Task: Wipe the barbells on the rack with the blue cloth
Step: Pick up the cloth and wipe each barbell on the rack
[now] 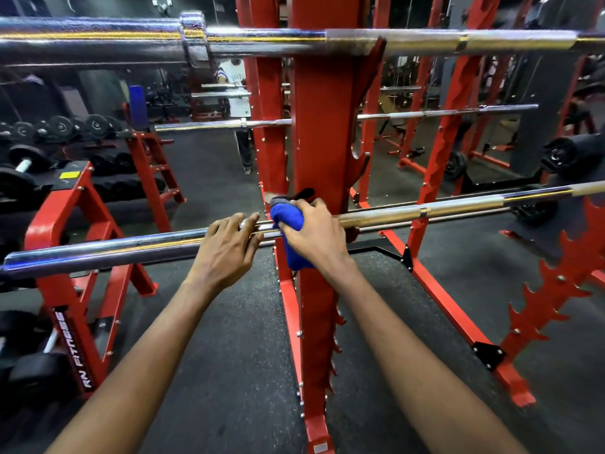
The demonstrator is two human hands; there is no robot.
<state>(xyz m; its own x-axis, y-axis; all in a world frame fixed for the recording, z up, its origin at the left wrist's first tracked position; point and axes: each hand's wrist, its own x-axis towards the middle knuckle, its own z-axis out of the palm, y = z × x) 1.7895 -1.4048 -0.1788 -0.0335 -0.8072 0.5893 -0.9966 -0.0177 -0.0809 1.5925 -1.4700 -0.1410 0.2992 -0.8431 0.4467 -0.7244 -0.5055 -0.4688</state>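
The lower barbell [131, 247] runs left to right across the red rack upright [322, 126], tilting up rightward. Just left of the upright, the left hand [226, 250] curls its fingers [235, 224] over the bar. At the upright, the right hand [317, 234] grips the blue cloth [288, 217] around it.

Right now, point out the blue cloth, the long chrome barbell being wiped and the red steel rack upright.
blue cloth [287, 219]: head view, bunched top fold.
chrome barbell [393, 215]: head view, shaft right of the cloth.
red rack upright [322, 126]: head view, front face.
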